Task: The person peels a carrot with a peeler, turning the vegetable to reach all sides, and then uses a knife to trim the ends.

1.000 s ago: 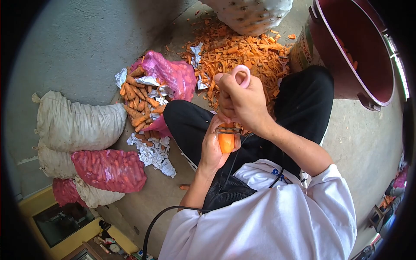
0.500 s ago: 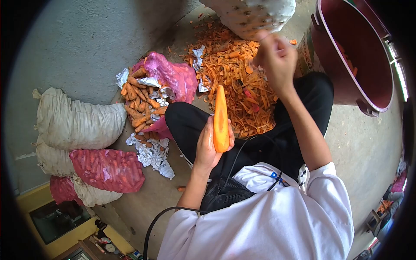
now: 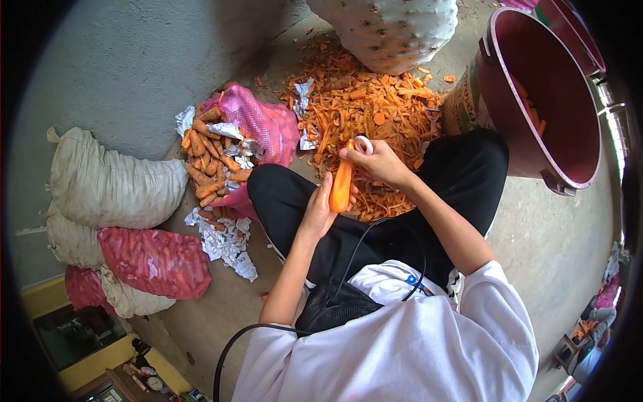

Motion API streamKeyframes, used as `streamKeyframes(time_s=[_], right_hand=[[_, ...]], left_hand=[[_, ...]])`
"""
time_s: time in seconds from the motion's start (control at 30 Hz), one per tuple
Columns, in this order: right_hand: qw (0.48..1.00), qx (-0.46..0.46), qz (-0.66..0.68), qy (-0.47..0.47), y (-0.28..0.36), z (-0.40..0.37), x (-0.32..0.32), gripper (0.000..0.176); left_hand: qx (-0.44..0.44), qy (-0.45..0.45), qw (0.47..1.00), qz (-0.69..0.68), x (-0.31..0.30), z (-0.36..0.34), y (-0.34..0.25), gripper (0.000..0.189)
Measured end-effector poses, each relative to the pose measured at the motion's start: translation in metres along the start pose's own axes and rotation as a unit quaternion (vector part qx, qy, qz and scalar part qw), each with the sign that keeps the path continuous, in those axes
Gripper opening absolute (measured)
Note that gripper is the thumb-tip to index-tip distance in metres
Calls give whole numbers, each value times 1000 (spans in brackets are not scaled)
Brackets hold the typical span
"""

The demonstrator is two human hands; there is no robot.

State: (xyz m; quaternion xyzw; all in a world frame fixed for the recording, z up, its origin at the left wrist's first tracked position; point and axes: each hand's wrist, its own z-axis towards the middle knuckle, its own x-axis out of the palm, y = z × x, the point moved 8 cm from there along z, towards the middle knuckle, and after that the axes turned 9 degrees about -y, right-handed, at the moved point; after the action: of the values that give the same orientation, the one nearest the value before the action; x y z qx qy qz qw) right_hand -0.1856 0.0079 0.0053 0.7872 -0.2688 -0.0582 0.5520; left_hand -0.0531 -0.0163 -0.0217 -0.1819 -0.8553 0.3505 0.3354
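My left hand [image 3: 320, 209] is wrapped round the thick end of a peeled, bright orange carrot [image 3: 341, 186], which points away from me. At the carrot's far tip is my right hand [image 3: 378, 161], its fingers closed on a peeler [image 3: 364, 144]. Only the peeler's pale, looped end shows; its blade is hidden. Beneath both hands and beyond them, a wide heap of carrot peelings [image 3: 375, 100] covers the floor between my legs.
Unpeeled carrots [image 3: 207, 154] spill from a pink mesh sack [image 3: 261, 124] at the left, beside crumpled paper [image 3: 231, 244]. Full white sacks [image 3: 117, 177] and a red mesh sack [image 3: 157, 262] lie farther left. A maroon tub [image 3: 495, 74] containing carrots stands right; a bulging white sack [image 3: 392, 30] stands ahead.
My right hand has come down and back from above the peelings to the carrot's tip. The left hand still holds the carrot, now slightly higher in view.
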Motion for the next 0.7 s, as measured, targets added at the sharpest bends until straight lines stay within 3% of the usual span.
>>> streamKeyframes(time_s=[0.27,0.37,0.57,0.7], right_hand=[[998,0,-58,-22,-13,8,-9,28],[996,-3,-83,-31,-8,5,-9,31],[995,-27,-88,-33,-3,8,-14,32],[997,-14,-74,-28,1,4,-15,32]], left_hand=[[77,-36,983,161,-9,16,7,32],[55,-25,992,115,-12,15,11,32],[37,26,999,13,-2,10,5,53],[33,52,998,-4,4,7,2,58]])
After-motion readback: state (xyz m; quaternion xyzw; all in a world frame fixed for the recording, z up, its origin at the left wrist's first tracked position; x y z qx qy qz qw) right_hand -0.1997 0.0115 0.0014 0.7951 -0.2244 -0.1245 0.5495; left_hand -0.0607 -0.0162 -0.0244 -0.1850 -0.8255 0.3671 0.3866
